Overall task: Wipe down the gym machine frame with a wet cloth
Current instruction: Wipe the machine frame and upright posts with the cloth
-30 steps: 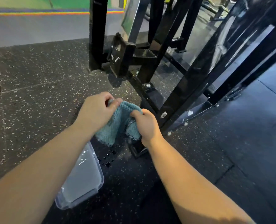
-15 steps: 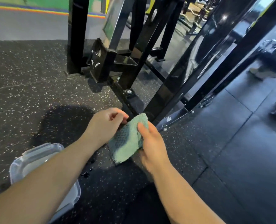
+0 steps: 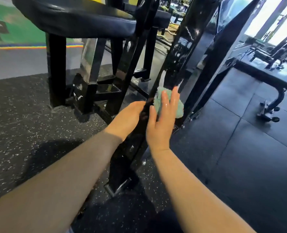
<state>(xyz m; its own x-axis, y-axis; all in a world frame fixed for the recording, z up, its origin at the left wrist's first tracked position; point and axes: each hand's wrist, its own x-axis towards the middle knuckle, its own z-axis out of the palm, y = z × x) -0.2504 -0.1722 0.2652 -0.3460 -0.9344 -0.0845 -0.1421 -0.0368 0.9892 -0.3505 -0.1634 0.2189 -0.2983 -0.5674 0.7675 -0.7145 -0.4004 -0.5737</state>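
Note:
The gym machine frame (image 3: 178, 52) is glossy black steel, with a slanted bar running from upper right down to the floor in the middle of the view. A teal wet cloth (image 3: 179, 109) lies against that bar. My right hand (image 3: 161, 121) presses it there with straight, wet fingers spread over it. My left hand (image 3: 127, 116) holds the same bar from the left, just below the cloth. Its fingers are hidden behind the steel.
A black padded seat (image 3: 75, 15) overhangs at the upper left on black uprights. The bar ends in a bolted foot plate (image 3: 117, 187) on speckled rubber floor (image 3: 30, 123). A low bench (image 3: 263, 78) with wheels stands at the right on dark tiles.
Both hands held the cloth together over the floor; now the right hand alone presses it to the slanted bar and the left hand has moved to the bar. The plastic container has left the view.

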